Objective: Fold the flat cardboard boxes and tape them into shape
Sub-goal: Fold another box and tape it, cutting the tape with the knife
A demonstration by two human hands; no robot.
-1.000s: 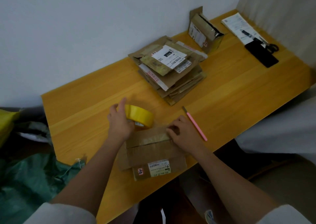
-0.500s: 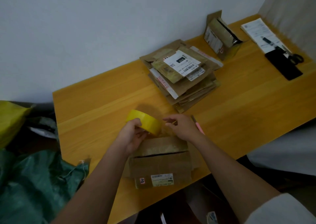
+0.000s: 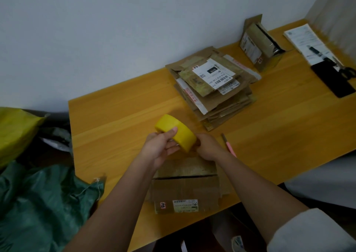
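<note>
A wooden table (image 3: 289, 136) w/ an orange-yellow top stands against a plain pale wall (image 3: 115, 30). Left of it on the floor: a green sack (image 3: 38, 203) & a yellow bag (image 3: 15, 132). On the table's far side lies a stack of flat cardboard boxes (image 3: 213, 90) w/ shipping labels; behind it, near the wall, a folded box (image 3: 260, 44) stands upright. At far right: papers (image 3: 306, 40), a black phone-like slab (image 3: 333, 82) & scissors (image 3: 348, 72). A pink pen (image 3: 229, 146) lies just right of the hands.

Vs 0.5 s ago, the tape roll (image 3: 177, 131) sits higher & both hands are now on it; the right hand has closed in from beside it.

The left hand (image 3: 161, 147) grips the yellow roll from below, thumb pressed on its outer band, fingers curled under. The right hand (image 3: 207, 146) touches the roll's near-right edge; its fingertips are hidden, so can't tell if they pinch the tape end. The roll is held in the air above the table, tilted, its axis running from far-left to near-right.

Below the hands, at the near edge, a part-folded box (image 3: 185, 186) lies w/ its long side left-right, label facing the person, a dark seam gap across its top.
</note>
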